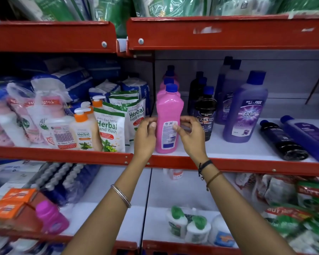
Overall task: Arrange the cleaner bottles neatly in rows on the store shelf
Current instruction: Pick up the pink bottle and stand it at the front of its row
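Note:
A pink cleaner bottle (pixel 168 115) with a blue cap stands upright at the front of a row of pink bottles on the white shelf (pixel 219 146), its back label facing me. My left hand (pixel 145 133) touches its left side and my right hand (pixel 189 131) touches its right side, fingers curled around it. To its right stand a row of black Bactin bottles (pixel 204 111) and a row of purple Bactin bottles (pixel 245 109). A black bottle (pixel 282 140) and a purple bottle (pixel 307 137) lie on their sides at the far right.
Herbal hand wash pouches (pixel 111 124) and pump bottles (pixel 81 129) crowd the shelf section to the left. A red shelf edge (pixel 210 35) hangs overhead. The lower shelf holds a magenta bottle (pixel 51 218), orange boxes (pixel 9 205) and white green-capped bottles (pixel 188 225).

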`<state>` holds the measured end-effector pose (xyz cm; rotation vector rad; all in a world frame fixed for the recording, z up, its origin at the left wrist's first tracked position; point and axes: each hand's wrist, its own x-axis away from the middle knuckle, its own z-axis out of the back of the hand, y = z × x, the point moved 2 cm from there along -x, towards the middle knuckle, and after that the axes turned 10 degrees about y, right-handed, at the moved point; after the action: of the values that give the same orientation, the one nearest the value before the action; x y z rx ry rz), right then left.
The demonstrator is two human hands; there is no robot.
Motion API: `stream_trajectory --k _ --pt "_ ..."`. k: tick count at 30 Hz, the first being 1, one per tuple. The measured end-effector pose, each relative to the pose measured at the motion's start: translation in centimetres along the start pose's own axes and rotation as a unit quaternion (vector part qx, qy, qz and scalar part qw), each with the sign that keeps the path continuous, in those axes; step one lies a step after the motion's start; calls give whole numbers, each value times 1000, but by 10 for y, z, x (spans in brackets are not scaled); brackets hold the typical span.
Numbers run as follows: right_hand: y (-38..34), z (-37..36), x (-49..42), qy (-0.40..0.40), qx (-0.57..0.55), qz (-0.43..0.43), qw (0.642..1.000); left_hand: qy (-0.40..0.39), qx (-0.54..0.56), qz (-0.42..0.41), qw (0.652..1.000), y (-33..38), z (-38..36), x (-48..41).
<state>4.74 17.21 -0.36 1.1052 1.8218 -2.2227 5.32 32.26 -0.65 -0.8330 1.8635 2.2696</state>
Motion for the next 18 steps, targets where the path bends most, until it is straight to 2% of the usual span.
stream_trajectory --k 3,8,11,14,18 --pt "7 -2 5 8 8 -17 1000 -21 26 17 999 -3 2 0" --pt "12 -3 16 -94 -16 -35 995 -78 66 61 993 -13 2 1" --pt "12 -2 16 -117 -31 -56 991 -111 73 58 989 -15 -1 0" --pt "13 1 12 -124 -25 -55 990 -92 62 61 992 -17 -3 -3" --pt "17 3 8 -121 6 -41 992 -74 -7 19 997 -22 -5 -6"
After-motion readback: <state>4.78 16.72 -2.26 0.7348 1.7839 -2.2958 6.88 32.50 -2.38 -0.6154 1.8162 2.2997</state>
